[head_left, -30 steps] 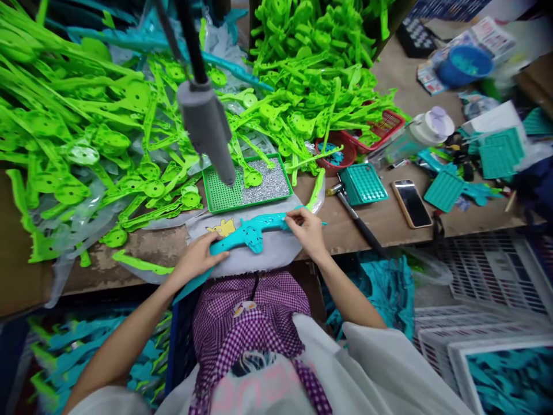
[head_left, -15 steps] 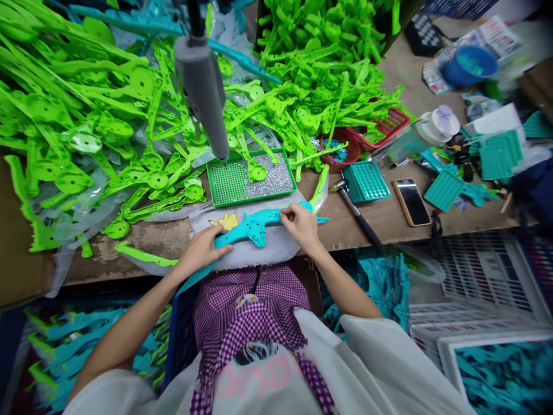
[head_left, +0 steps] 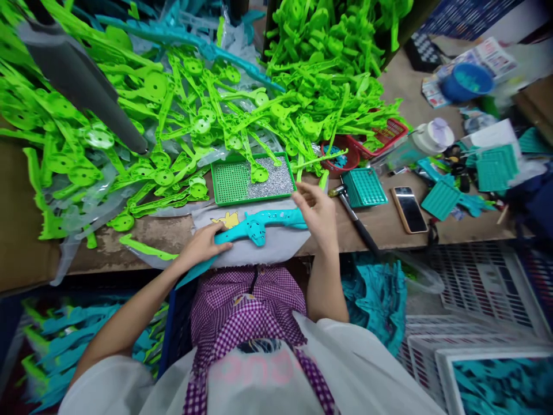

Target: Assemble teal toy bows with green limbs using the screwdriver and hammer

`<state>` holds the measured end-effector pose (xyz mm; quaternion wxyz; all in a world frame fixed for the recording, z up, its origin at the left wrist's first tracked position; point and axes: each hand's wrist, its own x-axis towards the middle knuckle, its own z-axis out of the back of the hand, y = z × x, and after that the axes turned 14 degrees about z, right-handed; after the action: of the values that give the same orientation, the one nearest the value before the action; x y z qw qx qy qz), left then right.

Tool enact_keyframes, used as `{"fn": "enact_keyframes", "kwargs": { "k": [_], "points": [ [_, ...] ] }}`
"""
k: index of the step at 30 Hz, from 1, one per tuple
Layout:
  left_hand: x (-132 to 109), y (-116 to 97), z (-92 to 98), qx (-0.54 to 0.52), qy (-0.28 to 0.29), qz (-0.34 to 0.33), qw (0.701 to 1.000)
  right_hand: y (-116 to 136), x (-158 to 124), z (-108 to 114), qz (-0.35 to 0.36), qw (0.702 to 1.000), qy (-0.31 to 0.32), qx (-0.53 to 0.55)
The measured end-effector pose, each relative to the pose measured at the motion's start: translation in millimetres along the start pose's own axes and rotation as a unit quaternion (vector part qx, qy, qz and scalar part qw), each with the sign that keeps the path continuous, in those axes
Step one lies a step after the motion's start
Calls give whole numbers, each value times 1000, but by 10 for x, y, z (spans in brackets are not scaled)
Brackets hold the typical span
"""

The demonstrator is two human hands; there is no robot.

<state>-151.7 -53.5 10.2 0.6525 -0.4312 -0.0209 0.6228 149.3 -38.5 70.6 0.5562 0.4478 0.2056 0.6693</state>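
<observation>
A long turquoise plastic part (head_left: pixel 276 217), with a rounded bulge at its middle, lies across a grey cloth (head_left: pixel 246 253) at the bench edge. My left hand (head_left: pixel 203 245) grips its left end, thumb on top. My right hand (head_left: pixel 318 216) is raised over the part's right end, its thumb and fingers apart with nothing visible between them; it hides that end. Just behind the part is a green perforated tray (head_left: pixel 228 183), its right half covered by many small silvery pieces (head_left: pixel 274 187). A bright green part lies over the tray.
Bright green plastic parts (head_left: pixel 207 121) are heaped behind the tray. A grey powered driver (head_left: pixel 86 86) hangs at upper left. To the right are a hammer (head_left: pixel 354 219), a turquoise basket (head_left: pixel 365 187), a phone (head_left: pixel 409 210) and a red basket (head_left: pixel 391 135). Crates with turquoise parts stand below.
My right hand has let go of the turquoise part and lifted toward the tray's right edge. My left hand keeps its grip. In view, the hanging driver has shifted left.
</observation>
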Motion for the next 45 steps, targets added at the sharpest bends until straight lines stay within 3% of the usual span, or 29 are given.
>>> {"fn": "enact_keyframes", "kwargs": {
  "k": [3,5,8,11,15,18,23,30,35,37,38,40,41,43,45],
  "points": [
    [25,2,5,-12,9,-4,1000,318,293,-162,57,993,-81,66],
    [31,0,2,-21,8,-9,1000,455,387,-288,86,989,-78,90],
    [-30,-8,-9,-19,-1,-13,1000,455,263,-330,91,994,-8,62],
    [-204,-33,-19,25,-55,-31,998,310,-50,-228,95,991,92,4],
    [-461,-93,6,113,-190,-94,971,227,-338,-166,199,943,254,-78],
    [-529,-112,16,154,-249,-132,947,222,-403,-225,238,913,307,-125],
    [-547,-32,-54,152,-287,-149,934,141,-502,-234,254,918,282,-117],
    [-550,-2,-142,86,-266,-117,953,26,-556,-73,257,916,288,-107],
    [-646,31,-339,47,-296,-102,949,-108,-576,-126,269,920,267,-102],
    [-800,156,-439,4,-365,-42,930,-156,-568,-145,264,924,257,-104],
    [-886,241,-473,-29,-422,8,906,-175,-554,-148,262,926,252,-105],
    [-1028,427,-479,-131,-538,114,825,-196,-502,-140,256,929,249,-97],
    [-1068,509,-446,-198,-568,149,785,-197,-463,-134,251,930,253,-88],
    [-1076,620,-321,-336,-545,169,749,-182,-364,-129,231,931,276,-60],
    [-1016,637,-151,-459,-450,125,756,-150,-259,-153,193,929,313,-23]
  ]
}}
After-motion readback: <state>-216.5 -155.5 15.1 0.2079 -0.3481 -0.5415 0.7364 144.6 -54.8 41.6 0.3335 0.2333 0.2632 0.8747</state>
